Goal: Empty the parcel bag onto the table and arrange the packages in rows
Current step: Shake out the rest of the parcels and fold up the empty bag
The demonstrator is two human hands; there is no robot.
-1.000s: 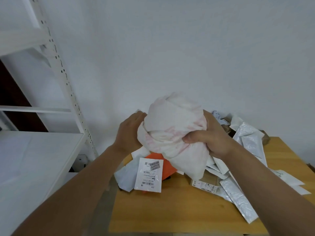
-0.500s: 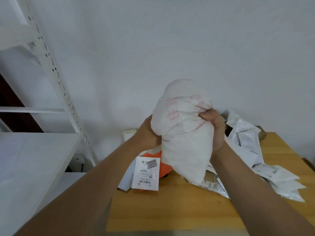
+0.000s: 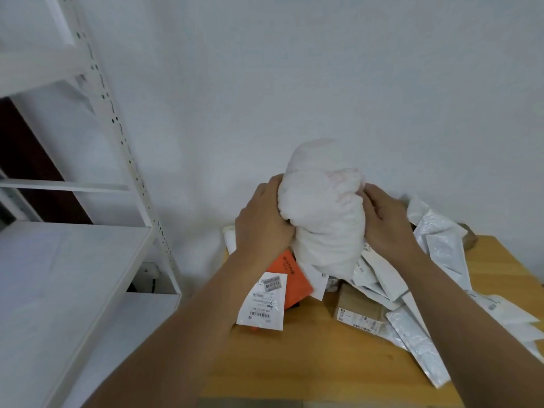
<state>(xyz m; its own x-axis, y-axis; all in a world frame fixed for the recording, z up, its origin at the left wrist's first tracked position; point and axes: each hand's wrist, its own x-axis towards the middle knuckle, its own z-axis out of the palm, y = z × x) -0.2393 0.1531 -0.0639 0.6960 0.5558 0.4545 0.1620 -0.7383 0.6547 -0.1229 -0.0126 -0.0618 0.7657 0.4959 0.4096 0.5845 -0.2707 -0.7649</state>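
I had the parcel bag bunched into a white bundle above the far side of the table, held between both hands. My left hand had its fingers curled into the cloth on the bundle's left flank, gripping it. My right hand lay against the right flank with the fingers fairly straight, pressing rather than clutching. The bag's lower end hung down onto the heap of packages, which was spread from the middle of the table out to its right edge in no order at all; no rows had been started.

The risks I judged from there: the bundle hung right over the heap, so swinging or dropping it could sweep the slick grey mailers on the right off the table's right edge. The white labelled pouch on the near left overhung the table's left edge and a nudge from my left forearm would tip it to the floor. I could not tell whether anything was left inside the crumpled bag; if so, putting it aside would lose a package.

As for writing, the orange packet carried dark letters that looked like "MISTINE". The pouch's sticker showed digits I could not read with confidence, and the barcodes on the brown box were too small to make out.
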